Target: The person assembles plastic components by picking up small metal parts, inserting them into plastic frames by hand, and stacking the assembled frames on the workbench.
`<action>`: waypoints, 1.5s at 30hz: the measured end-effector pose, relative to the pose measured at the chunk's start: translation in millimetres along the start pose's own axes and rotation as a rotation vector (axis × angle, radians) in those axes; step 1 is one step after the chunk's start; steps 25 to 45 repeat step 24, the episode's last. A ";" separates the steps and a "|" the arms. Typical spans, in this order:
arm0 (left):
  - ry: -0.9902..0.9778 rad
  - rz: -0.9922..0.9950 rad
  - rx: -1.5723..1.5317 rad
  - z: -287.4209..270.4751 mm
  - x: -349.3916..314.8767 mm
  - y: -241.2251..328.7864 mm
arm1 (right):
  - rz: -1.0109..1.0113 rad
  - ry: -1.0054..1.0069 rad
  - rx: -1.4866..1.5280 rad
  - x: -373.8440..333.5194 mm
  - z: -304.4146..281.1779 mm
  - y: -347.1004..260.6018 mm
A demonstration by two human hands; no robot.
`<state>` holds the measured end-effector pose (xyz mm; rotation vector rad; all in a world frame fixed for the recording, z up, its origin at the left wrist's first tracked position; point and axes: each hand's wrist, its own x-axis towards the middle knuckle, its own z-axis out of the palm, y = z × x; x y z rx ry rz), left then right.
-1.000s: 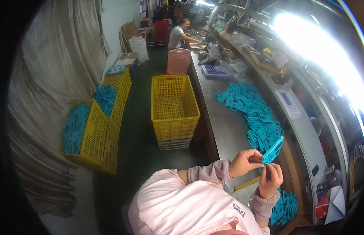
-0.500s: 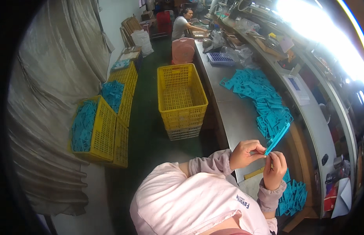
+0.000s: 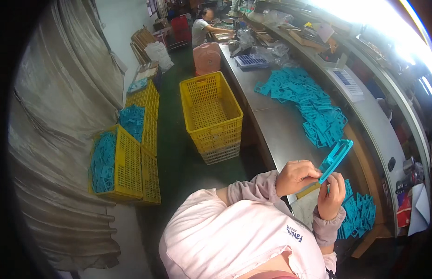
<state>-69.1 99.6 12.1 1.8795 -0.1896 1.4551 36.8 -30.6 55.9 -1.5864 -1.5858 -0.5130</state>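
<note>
Between both hands I hold a turquoise plastic frame (image 3: 337,159), long and narrow with an opening inside it. My left hand (image 3: 297,178) pinches its lower end from the left. My right hand (image 3: 331,195) grips the same end from below, fingers closed. The frame's free end points up and away, over the metal bench (image 3: 274,133). Beyond it lies a spread pile of similar turquoise frames (image 3: 313,100). Another heap of turquoise pieces (image 3: 360,214) lies to the right of my right forearm.
A yellow crate (image 3: 213,128) on a grey one stands left of the bench. More yellow crates (image 3: 130,162) by the curtain hold turquoise pieces. A blue compartment tray (image 3: 252,61) lies farther up the bench. A co-worker (image 3: 203,29) sits at the far end.
The held frame has turned from nearly edge-on, so its opening now shows. Both hands stay closed on its lower end. The whole view has shifted slightly.
</note>
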 end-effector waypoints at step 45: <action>-0.084 -0.115 -0.234 73.1 -4.4 23.8 | 0.213 0.048 -0.163 -53.9 -59.3 3.8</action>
